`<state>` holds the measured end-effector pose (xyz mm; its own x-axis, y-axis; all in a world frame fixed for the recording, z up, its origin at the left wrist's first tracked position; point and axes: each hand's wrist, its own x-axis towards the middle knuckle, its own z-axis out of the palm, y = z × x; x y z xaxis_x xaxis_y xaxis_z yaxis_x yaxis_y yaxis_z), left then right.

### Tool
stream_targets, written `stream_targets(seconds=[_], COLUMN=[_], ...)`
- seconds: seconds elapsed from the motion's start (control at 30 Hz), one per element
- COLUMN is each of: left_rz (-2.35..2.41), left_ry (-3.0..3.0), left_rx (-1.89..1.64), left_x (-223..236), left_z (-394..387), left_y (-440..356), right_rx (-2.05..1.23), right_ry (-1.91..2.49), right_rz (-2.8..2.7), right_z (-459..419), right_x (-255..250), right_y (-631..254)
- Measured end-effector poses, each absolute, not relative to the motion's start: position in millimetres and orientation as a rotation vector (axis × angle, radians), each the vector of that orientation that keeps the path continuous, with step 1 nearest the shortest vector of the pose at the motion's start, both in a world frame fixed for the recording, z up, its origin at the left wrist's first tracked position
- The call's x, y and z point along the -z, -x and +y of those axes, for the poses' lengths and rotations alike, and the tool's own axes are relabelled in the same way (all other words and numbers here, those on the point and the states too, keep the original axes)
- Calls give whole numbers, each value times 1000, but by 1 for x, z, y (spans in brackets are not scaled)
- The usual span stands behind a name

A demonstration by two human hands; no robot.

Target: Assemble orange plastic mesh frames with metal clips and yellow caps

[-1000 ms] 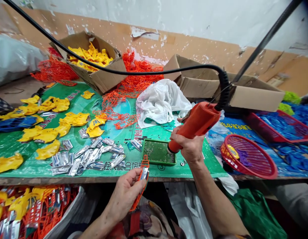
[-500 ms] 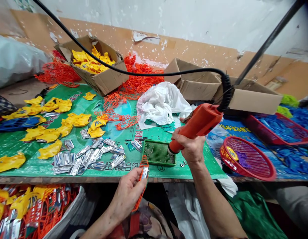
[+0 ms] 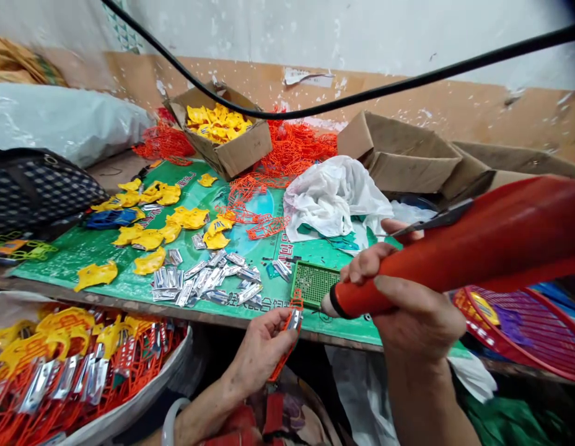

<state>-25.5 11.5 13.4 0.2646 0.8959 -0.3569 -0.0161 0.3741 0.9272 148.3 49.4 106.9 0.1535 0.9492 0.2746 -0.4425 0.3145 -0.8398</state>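
Observation:
My left hand [image 3: 262, 347] pinches an orange plastic frame [image 3: 297, 300] with a silver metal plate [image 3: 294, 319] lying on it, just in front of the table edge. Wrapped around a red electric screwdriver [image 3: 436, 266] are the fingers of my right hand [image 3: 415, 319]. The screwdriver's tip points left and down, close to the upper end of the frame; whether they touch I cannot tell. Behind the tip sits a green grid tray [image 3: 318, 266] with small metal screws in it, partly hidden by the tool. Loose silver plates [image 3: 206, 279] are piled left of the tray.
Yellow plastic shells [image 3: 188, 217] lie on the left. A cardboard box [image 3: 243, 152] of yellow shells, orange frames [image 3: 297, 148] and a white cloth [image 3: 338, 192] are behind. A sack [image 3: 188, 359] of assembled parts stands lower left, a red basket [image 3: 548, 359] right. A black cable [image 3: 287, 115] crosses above.
My right hand has brought the screwdriver from over the tray toward me and the frame, its tip now near the frame. My left hand keeps its pinch. The view has shifted left.

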Motion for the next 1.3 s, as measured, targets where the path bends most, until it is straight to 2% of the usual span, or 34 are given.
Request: stream_targets(seconds=[0.67, 1.3], left_rz=[1099, 1051], left_ry=[-962, -879], left_rx=[-777, -849], left_x=[-16, -10], left_z=[13, 10], left_y=[25, 24], right_rx=[-1201, -1134], right_ry=[626, 778], right_rz=[-935, -1101], right_z=[45, 42], right_x=[-100, -83], right_y=[-124, -126])
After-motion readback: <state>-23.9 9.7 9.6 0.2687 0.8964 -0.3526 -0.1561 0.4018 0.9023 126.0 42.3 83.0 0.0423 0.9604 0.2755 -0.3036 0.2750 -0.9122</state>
